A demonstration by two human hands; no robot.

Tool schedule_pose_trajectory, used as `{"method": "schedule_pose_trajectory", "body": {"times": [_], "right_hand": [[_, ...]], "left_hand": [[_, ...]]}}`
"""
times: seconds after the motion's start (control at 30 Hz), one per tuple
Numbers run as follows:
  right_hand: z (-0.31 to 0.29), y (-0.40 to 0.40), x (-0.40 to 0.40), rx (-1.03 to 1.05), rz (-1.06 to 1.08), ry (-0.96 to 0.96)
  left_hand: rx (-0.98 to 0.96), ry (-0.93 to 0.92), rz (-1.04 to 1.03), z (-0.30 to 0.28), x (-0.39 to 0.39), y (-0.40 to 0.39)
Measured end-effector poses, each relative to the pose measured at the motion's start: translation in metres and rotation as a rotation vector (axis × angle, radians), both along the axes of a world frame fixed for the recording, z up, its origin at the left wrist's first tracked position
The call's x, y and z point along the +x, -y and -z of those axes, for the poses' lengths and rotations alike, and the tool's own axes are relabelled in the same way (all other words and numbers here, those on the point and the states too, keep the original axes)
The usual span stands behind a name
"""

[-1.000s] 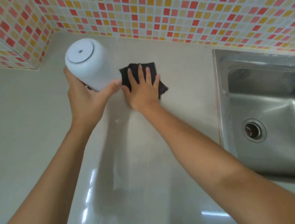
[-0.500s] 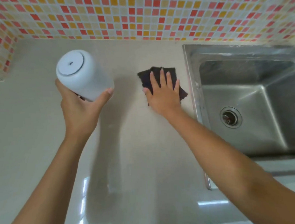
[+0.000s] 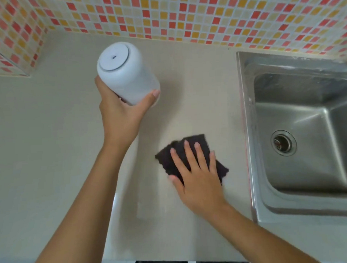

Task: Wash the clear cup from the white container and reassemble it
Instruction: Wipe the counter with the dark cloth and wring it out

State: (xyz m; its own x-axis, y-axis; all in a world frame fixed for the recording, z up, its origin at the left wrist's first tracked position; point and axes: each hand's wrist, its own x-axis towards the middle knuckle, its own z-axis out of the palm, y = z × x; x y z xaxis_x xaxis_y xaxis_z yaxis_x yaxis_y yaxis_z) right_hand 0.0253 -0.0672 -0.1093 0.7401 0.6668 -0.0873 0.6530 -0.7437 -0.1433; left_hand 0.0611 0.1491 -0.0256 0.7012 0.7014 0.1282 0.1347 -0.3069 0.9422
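My left hand (image 3: 119, 113) grips a white cylindrical container (image 3: 124, 72) and holds it above the beige countertop (image 3: 50, 156), its round closed end with a small slot tilted toward me. My right hand (image 3: 198, 176) lies flat, fingers straight and spread, pressing a dark cloth (image 3: 191, 148) onto the counter a little left of the sink. No clear cup shows in this view; the container's inside is hidden.
A stainless steel sink (image 3: 302, 197) with a round drain (image 3: 283, 143) fills the right side. A mosaic tile wall (image 3: 183, 15) in red, orange and cream runs along the back and the left corner. The counter's front edge lies at the bottom.
My right hand has slid the dark cloth across the counter, first rightward toward the sink, then nearer to me. The left hand keeps holding the white container aloft.
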Motion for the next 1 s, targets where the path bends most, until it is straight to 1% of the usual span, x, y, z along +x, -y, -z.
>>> {"method": "schedule_pose_trajectory", "body": {"times": [0.03, 0.1, 0.13, 0.17, 0.23, 0.33, 0.37, 0.4, 0.47, 0.53, 0.67, 0.73, 0.77, 0.8, 0.83, 0.9, 0.93, 0.97, 1.0], "right_hand": [[0.003, -0.023, 0.032, 0.027, 0.033, 0.038], [0.003, -0.068, 0.097, -0.01, 0.128, 0.011], [0.005, -0.082, 0.116, -0.046, 0.166, -0.01], [0.008, -0.087, 0.119, -0.067, 0.195, -0.039], [0.005, -0.073, 0.081, -0.033, 0.197, -0.028], [-0.007, -0.022, -0.026, 0.022, 0.068, -0.015], [-0.009, -0.011, -0.048, 0.008, 0.019, -0.031], [-0.007, -0.005, -0.052, 0.009, -0.005, -0.038], [-0.004, -0.018, -0.019, 0.02, -0.001, -0.032], [0.001, -0.052, 0.041, 0.026, 0.051, 0.018], [-0.001, -0.127, 0.192, -0.013, 0.216, -0.107], [-0.003, -0.15, 0.22, -0.052, 0.297, -0.124], [-0.003, -0.157, 0.215, -0.056, 0.313, -0.119], [-0.002, -0.161, 0.199, -0.051, 0.287, -0.1], [-0.001, -0.163, 0.175, -0.027, 0.211, -0.072], [0.001, -0.16, 0.127, -0.001, -0.038, -0.056], [0.001, -0.157, 0.119, -0.013, -0.132, -0.062], [0.001, -0.155, 0.125, -0.024, -0.161, -0.07], [0.001, -0.155, 0.143, -0.026, -0.119, -0.069]], "left_hand": [[-0.002, 0.001, 0.0, -0.001, -0.002, 0.001], [0.009, -0.001, 0.004, -0.003, -0.008, 0.0], [0.021, -0.006, 0.001, -0.004, -0.012, -0.002], [0.025, -0.014, -0.004, -0.005, -0.016, -0.005], [0.029, -0.021, -0.018, -0.008, -0.024, -0.01], [0.036, -0.029, -0.014, -0.012, -0.023, -0.019], [0.031, -0.03, -0.013, -0.013, -0.021, -0.021], [0.033, -0.03, -0.015, -0.014, -0.018, -0.021], [0.048, -0.03, -0.018, -0.016, -0.015, -0.02], [0.061, -0.023, -0.018, -0.017, -0.015, -0.018], [0.083, -0.021, -0.014, -0.015, -0.026, -0.016], [0.081, -0.009, -0.023, -0.011, -0.033, -0.017], [0.077, -0.003, -0.028, -0.009, -0.034, -0.017], [0.077, 0.001, -0.032, -0.008, -0.035, -0.017], [0.08, 0.005, -0.037, -0.008, -0.034, -0.016], [0.081, 0.008, -0.04, -0.008, -0.027, -0.013], [0.08, 0.01, -0.034, -0.009, -0.023, -0.01], [0.081, 0.014, -0.025, -0.01, -0.02, -0.008], [0.086, 0.018, -0.015, -0.012, -0.018, -0.006]]}}
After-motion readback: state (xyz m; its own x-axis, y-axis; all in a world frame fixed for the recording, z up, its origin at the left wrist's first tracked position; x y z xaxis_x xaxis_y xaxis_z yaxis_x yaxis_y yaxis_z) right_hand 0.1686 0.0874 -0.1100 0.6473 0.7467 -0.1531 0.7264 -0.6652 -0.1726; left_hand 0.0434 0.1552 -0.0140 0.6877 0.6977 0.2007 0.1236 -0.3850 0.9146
